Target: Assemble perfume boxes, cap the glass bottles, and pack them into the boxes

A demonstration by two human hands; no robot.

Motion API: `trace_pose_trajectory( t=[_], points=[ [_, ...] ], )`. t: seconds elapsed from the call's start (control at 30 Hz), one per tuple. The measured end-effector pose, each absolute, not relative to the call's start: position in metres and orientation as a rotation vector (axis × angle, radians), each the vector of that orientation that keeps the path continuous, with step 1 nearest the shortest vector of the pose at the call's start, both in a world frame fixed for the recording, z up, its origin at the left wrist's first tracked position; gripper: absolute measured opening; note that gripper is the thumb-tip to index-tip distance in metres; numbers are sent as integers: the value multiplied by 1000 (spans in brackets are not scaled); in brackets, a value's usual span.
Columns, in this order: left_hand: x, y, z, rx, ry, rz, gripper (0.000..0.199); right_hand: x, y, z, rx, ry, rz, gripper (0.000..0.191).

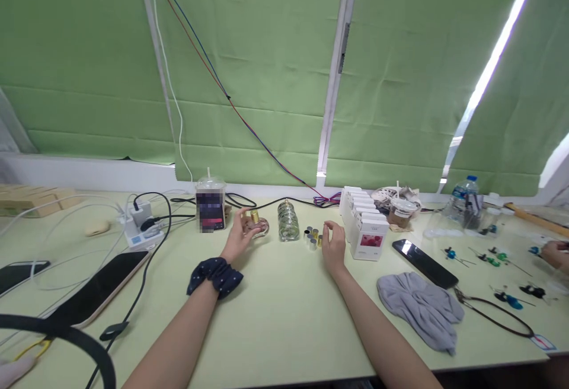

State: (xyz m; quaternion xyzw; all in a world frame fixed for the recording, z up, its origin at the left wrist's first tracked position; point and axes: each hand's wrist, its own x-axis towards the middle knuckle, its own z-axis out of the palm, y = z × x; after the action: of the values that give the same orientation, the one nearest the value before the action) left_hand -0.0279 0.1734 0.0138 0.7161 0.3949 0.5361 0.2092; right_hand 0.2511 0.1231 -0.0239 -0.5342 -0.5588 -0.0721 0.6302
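In my left hand [239, 238] is a small rounded glass bottle [262, 229] with a gold cap [255, 216] at its top. Thumb and fingers close around it, and part of the glass is hidden. My right hand [334, 245] is loosely closed beside a cluster of small gold and silver caps [313, 238]; whether anything lies between its fingertips is hidden. Between the two hands stands a row of clear glass bottles [288, 222], one behind another.
White boxes [367, 236] stand in a row right of my right hand. A phone [424, 263] and grey cloth [420, 309] lie further right. Leftward are a lidded cup [211, 184] behind a phone, a power strip [141, 232] and cables. Another person's hand [555, 255] is far right.
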Motion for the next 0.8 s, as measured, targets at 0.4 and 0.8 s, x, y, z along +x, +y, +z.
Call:
trace_pose_trajectory(
  t=[0.4, 0.8],
  points=[
    [-82, 185, 7, 1811, 1282, 1411, 57, 253, 128, -33, -1308, -1327, -102, 32],
    [-80, 187, 3, 1881, 1415, 1494, 52, 256, 135, -45, -1352, -1242, -10, 30]
  ],
)
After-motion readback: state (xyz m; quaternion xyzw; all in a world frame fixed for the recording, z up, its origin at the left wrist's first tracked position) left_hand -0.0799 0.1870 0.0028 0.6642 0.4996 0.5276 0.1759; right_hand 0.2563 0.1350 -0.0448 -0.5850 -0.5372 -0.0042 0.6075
